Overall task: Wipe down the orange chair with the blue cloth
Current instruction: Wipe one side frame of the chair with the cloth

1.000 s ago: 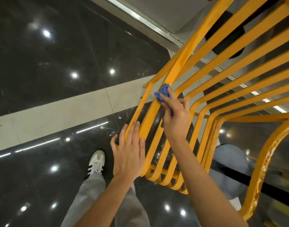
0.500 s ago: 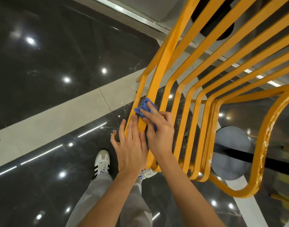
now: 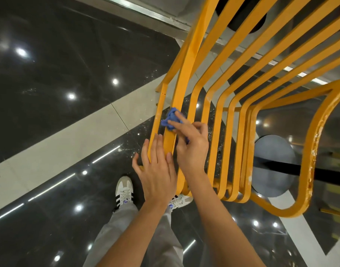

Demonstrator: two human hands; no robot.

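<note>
Dark polished floor (image 3: 49, 64) with a pale tile strip (image 3: 69, 139) running across it, ceiling lights reflected. Orange chair (image 3: 186, 70) of metal slats fills the upper right. Right hand (image 3: 190, 145) grips the bunched blue cloth (image 3: 171, 118), pressing it against a broad outer slat. Left hand (image 3: 157, 170) is released, fingers straight, flat against that same slat just below the cloth. White sneakers (image 3: 124, 191) and grey trousers (image 3: 115, 228) below.
</note>
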